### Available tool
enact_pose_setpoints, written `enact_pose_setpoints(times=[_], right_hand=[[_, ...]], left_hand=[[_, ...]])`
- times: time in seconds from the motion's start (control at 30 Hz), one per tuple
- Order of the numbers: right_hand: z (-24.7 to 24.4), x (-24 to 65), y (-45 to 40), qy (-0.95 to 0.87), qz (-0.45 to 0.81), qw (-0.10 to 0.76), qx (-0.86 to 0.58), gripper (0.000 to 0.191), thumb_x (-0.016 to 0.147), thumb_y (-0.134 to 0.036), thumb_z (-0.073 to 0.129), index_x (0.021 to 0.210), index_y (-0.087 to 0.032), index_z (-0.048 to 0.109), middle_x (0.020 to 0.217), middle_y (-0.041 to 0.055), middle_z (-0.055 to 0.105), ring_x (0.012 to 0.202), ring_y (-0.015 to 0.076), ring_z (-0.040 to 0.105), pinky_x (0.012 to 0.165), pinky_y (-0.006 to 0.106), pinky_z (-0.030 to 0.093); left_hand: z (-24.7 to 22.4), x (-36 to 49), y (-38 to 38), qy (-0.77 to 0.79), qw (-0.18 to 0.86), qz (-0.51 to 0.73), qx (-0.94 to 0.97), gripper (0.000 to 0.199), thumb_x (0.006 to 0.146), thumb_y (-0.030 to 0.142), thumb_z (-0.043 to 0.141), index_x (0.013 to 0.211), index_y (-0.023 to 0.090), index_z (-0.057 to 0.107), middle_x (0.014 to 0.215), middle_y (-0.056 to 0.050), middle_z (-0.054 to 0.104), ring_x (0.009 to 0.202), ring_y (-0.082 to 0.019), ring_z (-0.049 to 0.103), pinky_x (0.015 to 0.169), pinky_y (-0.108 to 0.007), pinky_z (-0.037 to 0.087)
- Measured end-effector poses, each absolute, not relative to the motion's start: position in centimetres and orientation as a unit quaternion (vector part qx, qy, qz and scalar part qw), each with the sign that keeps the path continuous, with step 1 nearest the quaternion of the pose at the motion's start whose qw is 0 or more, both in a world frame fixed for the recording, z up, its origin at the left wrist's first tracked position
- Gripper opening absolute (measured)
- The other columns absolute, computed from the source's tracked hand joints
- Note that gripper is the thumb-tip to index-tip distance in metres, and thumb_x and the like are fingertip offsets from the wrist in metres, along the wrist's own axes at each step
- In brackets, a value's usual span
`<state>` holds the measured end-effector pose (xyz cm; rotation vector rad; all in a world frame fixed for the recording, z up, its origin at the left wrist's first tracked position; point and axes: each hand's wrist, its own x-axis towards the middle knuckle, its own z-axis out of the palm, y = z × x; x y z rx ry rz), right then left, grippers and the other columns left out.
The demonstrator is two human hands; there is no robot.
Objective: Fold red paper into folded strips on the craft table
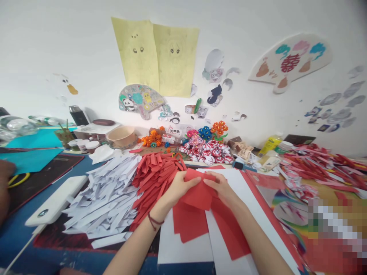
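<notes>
A square of red paper (197,196) is held up between my two hands above the table. My left hand (182,186) pinches its left side, thumb on the near face. On the right side, my right hand (220,186) grips it the same way. Below lie more red paper sheets (190,225) and a red strip (231,233) on white paper (186,254). To the left of my hands sits a heap of folded red paper strips (156,173), beside a larger heap of folded white strips (106,198). A dark cord circles my left wrist.
A white power bank (57,200) with a cable lies at the left. Along the wall stand a beige bowl (122,136), paper flowers (205,151) and a yellow bottle (271,143). Another person's hand (5,183) shows at the left edge. Red strips (323,164) pile up at right.
</notes>
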<state>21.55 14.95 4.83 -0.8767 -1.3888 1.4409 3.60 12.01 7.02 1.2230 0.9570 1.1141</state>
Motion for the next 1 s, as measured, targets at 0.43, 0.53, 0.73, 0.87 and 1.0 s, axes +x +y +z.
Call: enact_pose_setpoints(times=[0.43, 0.53, 0.73, 0.87, 1.0], right_hand=[[6.0, 21.7, 14.6, -0.626, 0.561, 0.427, -0.335, 0.022, 0.08, -0.038, 0.066, 0.074, -0.018, 0.06, 0.075, -0.0003, 0.057, 0.067, 0.0136, 0.053, 0.06, 0.024, 0.04], [5.9, 21.7, 14.6, -0.636, 0.557, 0.42, -0.33, 0.021, 0.081, -0.039, 0.065, 0.077, -0.019, 0.062, 0.078, 0.0004, 0.059, 0.071, 0.0153, 0.055, 0.063, 0.025, 0.041], [6.0, 21.8, 14.6, -0.659, 0.553, 0.399, -0.316, 0.02, 0.082, -0.037, 0.064, 0.075, -0.018, 0.063, 0.073, 0.0002, 0.059, 0.068, 0.0144, 0.054, 0.062, 0.025, 0.04], [6.1, 21.9, 14.5, -0.663, 0.547, 0.398, -0.32, 0.02, 0.081, -0.036, 0.065, 0.075, -0.018, 0.064, 0.073, 0.0003, 0.059, 0.068, 0.0143, 0.054, 0.062, 0.025, 0.04], [6.0, 21.9, 14.5, -0.66, 0.553, 0.396, -0.319, 0.02, 0.082, -0.036, 0.064, 0.075, -0.017, 0.066, 0.073, 0.001, 0.061, 0.068, 0.0142, 0.055, 0.062, 0.025, 0.04]], left_hand=[[7.2, 3.5, 12.2, 0.393, 0.56, 0.482, 0.548, 0.027, 0.076, 0.04, 0.067, 0.079, 0.013, 0.062, 0.078, -0.003, 0.062, 0.071, -0.014, 0.057, 0.064, -0.023, 0.044], [7.5, 3.6, 12.1, 0.396, 0.549, 0.481, 0.556, 0.025, 0.075, 0.037, 0.067, 0.076, 0.012, 0.062, 0.076, -0.002, 0.061, 0.07, -0.014, 0.056, 0.064, -0.022, 0.043], [7.7, 3.6, 12.2, 0.414, 0.5, 0.475, 0.595, 0.019, 0.076, 0.032, 0.066, 0.076, 0.013, 0.066, 0.081, -0.004, 0.065, 0.077, -0.015, 0.058, 0.071, -0.023, 0.043], [7.9, 3.5, 12.1, 0.411, 0.489, 0.47, 0.609, 0.018, 0.077, 0.031, 0.065, 0.076, 0.014, 0.066, 0.081, -0.004, 0.066, 0.078, -0.016, 0.059, 0.072, -0.023, 0.044], [8.1, 3.6, 12.0, 0.408, 0.467, 0.471, 0.628, 0.017, 0.078, 0.03, 0.063, 0.075, 0.014, 0.066, 0.079, -0.004, 0.066, 0.077, -0.016, 0.059, 0.073, -0.023, 0.044]])
